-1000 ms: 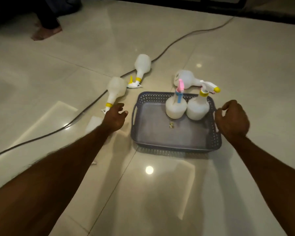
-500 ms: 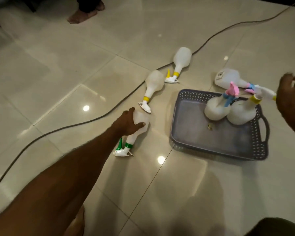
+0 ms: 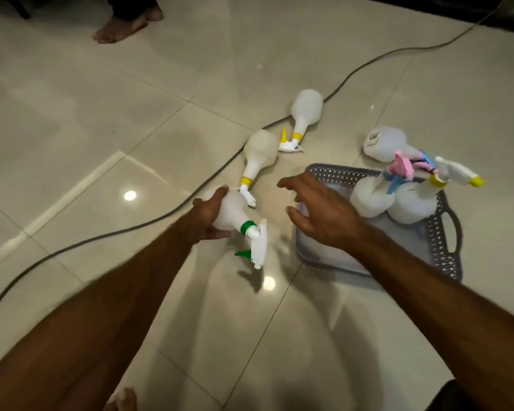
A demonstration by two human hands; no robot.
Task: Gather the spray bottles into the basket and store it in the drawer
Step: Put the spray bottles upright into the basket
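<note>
Six spray bottles, two in basket (image 3: 445, 232), left hand (image 3: 208, 215) gripping one, right hand (image 3: 324, 215) spread

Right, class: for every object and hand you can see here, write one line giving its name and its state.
Left hand: shut on green bottle.
Right hand: open, empty, above basket edge.
Green bottle: held off the floor, tilted.
Two yellow bottles: lying on floor.
Labelled bottle: lying behind basket.
Two bottles: upright in basket.
Basket: on floor.
Cable: on floor.
</note>
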